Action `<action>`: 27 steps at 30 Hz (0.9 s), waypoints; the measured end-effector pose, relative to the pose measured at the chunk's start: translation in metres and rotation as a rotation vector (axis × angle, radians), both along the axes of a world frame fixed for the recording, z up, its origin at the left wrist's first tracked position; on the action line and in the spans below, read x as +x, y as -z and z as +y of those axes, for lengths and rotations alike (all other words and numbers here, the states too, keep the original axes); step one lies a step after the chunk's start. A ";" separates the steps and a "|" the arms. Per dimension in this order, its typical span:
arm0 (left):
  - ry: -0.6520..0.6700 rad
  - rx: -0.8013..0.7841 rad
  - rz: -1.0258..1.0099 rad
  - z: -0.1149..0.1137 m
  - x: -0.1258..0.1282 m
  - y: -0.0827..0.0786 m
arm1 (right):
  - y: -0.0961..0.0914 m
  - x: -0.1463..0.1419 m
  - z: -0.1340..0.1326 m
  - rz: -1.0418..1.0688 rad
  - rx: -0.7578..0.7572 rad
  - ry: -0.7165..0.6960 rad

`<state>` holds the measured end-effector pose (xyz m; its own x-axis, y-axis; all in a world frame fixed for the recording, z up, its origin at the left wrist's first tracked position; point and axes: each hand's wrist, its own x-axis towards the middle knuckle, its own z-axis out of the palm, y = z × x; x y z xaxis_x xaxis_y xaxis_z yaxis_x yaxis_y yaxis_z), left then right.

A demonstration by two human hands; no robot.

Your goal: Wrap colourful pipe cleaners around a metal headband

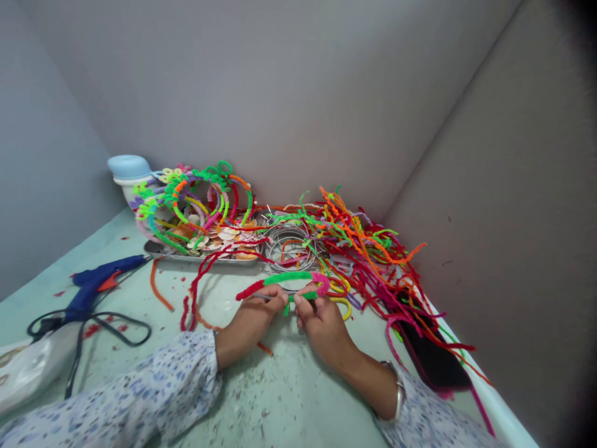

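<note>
Above the table (pixel 289 398), a fuzzy band (pixel 290 277) runs sideways, bend (pixel 323 284) rightward.

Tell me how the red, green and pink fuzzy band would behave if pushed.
The band would likely flex yet keep some shape: its far arc holds a curve untouched. It is probably light, as the right hand holds it in a pinch. It looks fuzzy, so it should not slip easily.

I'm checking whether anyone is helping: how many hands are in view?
2: the left hand and the right hand, both holding the fuzzy multicolored band above the green table. No other hands show.
</note>
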<state>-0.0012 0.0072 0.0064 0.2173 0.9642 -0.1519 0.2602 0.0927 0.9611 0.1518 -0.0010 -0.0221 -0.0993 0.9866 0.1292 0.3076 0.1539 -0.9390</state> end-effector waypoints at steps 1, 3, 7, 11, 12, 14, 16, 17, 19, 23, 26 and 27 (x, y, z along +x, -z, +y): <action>-0.001 0.002 -0.002 0.000 0.000 0.000 | 0.000 0.000 0.000 -0.001 0.000 -0.002; -0.001 0.006 0.000 0.000 0.001 -0.001 | 0.000 0.000 -0.001 0.004 0.005 -0.005; 0.007 0.002 -0.027 0.000 0.001 -0.003 | 0.001 0.000 -0.001 0.012 0.009 -0.003; 0.019 -0.003 -0.047 0.002 -0.001 -0.001 | 0.001 0.000 0.000 0.006 0.019 -0.008; 0.017 -0.005 -0.042 0.002 -0.001 0.000 | 0.001 0.000 0.000 0.006 0.025 -0.009; 0.013 -0.008 -0.031 0.003 -0.001 0.001 | 0.002 0.000 0.000 0.002 0.033 -0.008; 0.015 0.004 -0.031 0.003 -0.001 0.000 | 0.001 0.001 -0.001 -0.014 0.040 -0.007; 0.017 0.012 -0.035 0.003 0.000 -0.001 | 0.001 0.001 -0.001 -0.022 0.044 -0.006; 0.013 0.008 -0.060 0.001 0.002 -0.003 | -0.001 0.001 -0.001 -0.037 0.049 -0.006; -0.049 -0.060 -0.080 -0.002 0.003 -0.005 | -0.008 -0.001 -0.001 -0.043 0.010 0.032; -0.031 -0.010 -0.051 -0.003 0.001 -0.004 | -0.012 -0.002 -0.001 -0.081 -0.067 0.097; -0.013 0.017 -0.052 -0.002 0.000 -0.004 | -0.013 -0.002 -0.001 -0.092 -0.085 0.114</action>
<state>-0.0010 0.0048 0.0100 0.2122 0.9692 -0.1247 0.2090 0.0796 0.9747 0.1494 -0.0017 -0.0096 0.0061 0.9992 0.0407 0.4033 0.0348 -0.9144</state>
